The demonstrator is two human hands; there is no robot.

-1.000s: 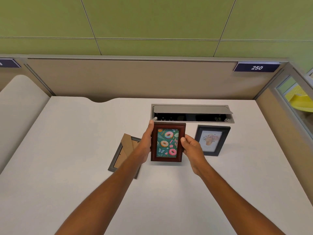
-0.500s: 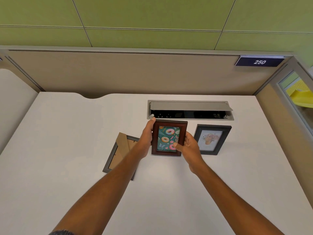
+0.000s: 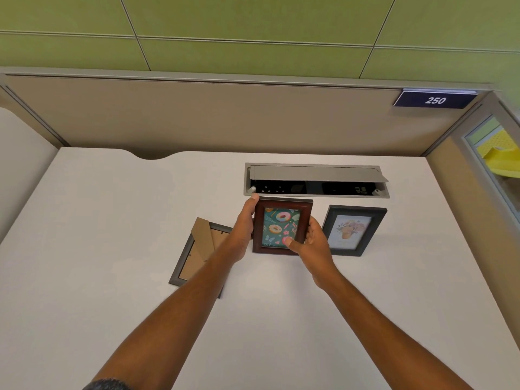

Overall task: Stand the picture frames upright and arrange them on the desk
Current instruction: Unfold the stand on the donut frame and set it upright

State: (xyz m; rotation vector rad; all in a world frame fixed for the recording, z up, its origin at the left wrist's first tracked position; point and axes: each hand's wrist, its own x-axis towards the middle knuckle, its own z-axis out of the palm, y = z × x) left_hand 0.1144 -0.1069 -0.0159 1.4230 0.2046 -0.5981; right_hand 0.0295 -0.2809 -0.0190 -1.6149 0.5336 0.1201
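A brown wooden frame (image 3: 281,209) with a doughnut picture stands upright on the white desk (image 3: 112,220), facing me. My left hand (image 3: 244,229) grips its left edge, thumb near the top corner. My right hand (image 3: 312,243) holds its lower right corner, thumb across the glass. A black frame (image 3: 355,230) with a flower-pot picture stands upright just right of it. A grey frame (image 3: 197,249) lies face down to the left, its cardboard stand folded out, partly hidden by my left forearm.
An open grey cable box (image 3: 315,180) is sunk into the desk right behind the frames. A beige partition (image 3: 225,116) with a "250" sign (image 3: 434,99) closes off the back; another partition (image 3: 461,178) runs along the right side.
The brown frame has moved away from me, down onto the desk in front of the cable box. My right thumb has slid onto its lower right corner.
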